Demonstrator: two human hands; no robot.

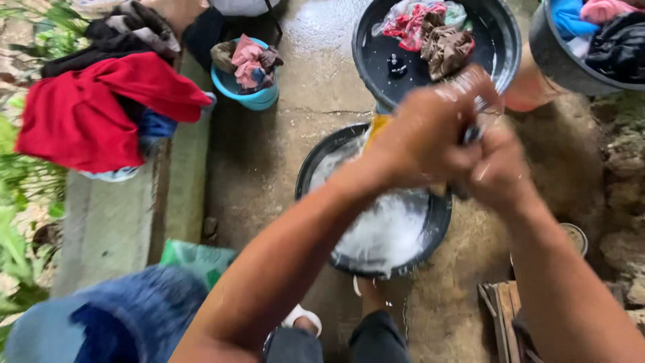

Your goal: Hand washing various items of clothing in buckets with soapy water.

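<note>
— What do the hands do?
— The left hand [420, 134] and right hand [497, 168] are squeezed shut together on a small dark wet thing [472, 134], too blurry to name, above the round black plastic tub [438, 225] of white soapy water.

Suds basin [316, 168] sits before laundry basin [500, 47], bucket [252, 99] left.

a red cloth [87, 114] on the concrete ledge [107, 222], a blue bucket [252, 94] of clothes, green plants [20, 222].

Glossy black plastic basin [316, 158] of white foam; rough wet concrete floor [269, 148].
</note>
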